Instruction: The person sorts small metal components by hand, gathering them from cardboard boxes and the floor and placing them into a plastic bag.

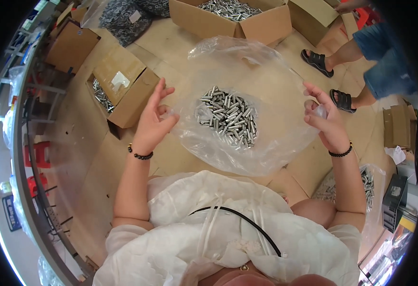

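A large clear plastic bag (278, 150) is spread wide in front of me, its mouth facing up. At its bottom lies a heap of short, shiny metal cylinders (228, 117). On the left, my left hand (155, 117) pinches the bag's rim between thumb and finger, with the other fingers stretched out. Opposite it, my right hand (325, 119) is closed on the other side of the rim, where a bit of plastic bunches up by the thumb. Both hands are apart from the metal pieces.
Beyond the bag stands an open cardboard box (261, 24) full of metal pieces. Another box (128, 100) with metal parts is at left, near dark parts in a bag (125, 21). A person's sandalled feet (318, 62) are at right. A bag of parts (368, 183) lies lower right.
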`<control>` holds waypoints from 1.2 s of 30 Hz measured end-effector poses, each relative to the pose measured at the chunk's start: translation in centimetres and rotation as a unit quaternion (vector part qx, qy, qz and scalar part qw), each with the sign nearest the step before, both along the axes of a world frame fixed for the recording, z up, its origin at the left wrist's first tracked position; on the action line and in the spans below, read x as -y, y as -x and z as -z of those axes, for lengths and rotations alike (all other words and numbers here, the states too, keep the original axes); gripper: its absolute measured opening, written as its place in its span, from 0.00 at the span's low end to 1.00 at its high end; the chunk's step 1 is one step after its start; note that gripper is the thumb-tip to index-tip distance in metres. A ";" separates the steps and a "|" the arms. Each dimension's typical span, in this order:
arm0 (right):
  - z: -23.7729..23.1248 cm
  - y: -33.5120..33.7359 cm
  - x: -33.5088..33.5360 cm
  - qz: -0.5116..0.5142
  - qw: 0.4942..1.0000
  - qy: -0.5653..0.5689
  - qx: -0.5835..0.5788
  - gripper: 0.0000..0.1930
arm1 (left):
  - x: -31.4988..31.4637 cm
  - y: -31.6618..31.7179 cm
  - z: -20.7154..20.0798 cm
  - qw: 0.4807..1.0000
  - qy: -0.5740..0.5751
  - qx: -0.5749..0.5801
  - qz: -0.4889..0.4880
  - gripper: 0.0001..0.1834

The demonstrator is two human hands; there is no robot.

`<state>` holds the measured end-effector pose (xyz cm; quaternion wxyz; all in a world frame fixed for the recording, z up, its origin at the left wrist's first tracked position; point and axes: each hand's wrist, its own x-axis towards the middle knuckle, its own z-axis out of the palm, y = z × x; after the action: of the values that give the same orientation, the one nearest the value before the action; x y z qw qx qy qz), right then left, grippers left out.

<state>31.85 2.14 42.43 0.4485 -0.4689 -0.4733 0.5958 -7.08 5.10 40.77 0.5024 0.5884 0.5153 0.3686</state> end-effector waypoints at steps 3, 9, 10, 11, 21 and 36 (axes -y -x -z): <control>-0.9 0.2 0.6 -0.001 1.000 -0.020 0.014 0.35 | -0.1 0.6 -0.1 0.995 -0.077 -0.067 -0.016 0.42; -1.4 0.1 1.9 0.001 0.956 -0.196 0.216 0.36 | 2.7 -3.9 -4.1 0.839 -0.440 -0.312 0.076 0.36; -1.5 0.5 1.9 0.007 0.874 -0.315 0.370 0.35 | 3.2 -4.7 -4.4 0.819 -0.442 -0.312 0.189 0.38; -2.3 1.2 2.0 0.008 0.873 -0.314 0.374 0.35 | 3.3 -5.9 -4.0 0.820 -0.444 -0.308 0.190 0.38; -1.6 3.4 4.0 -0.246 0.678 -0.305 0.622 0.26 | 3.6 -6.4 -2.8 0.749 -0.158 -0.538 0.353 0.42; -0.9 3.7 6.9 -0.350 0.638 -0.468 0.502 0.07 | 3.8 -7.1 -2.1 0.707 -0.110 -0.588 0.377 0.33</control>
<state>28.16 -4.72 43.31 0.0597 -0.2228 -0.9697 0.0805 -0.01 1.29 42.92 0.1261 0.8823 0.3977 -0.2181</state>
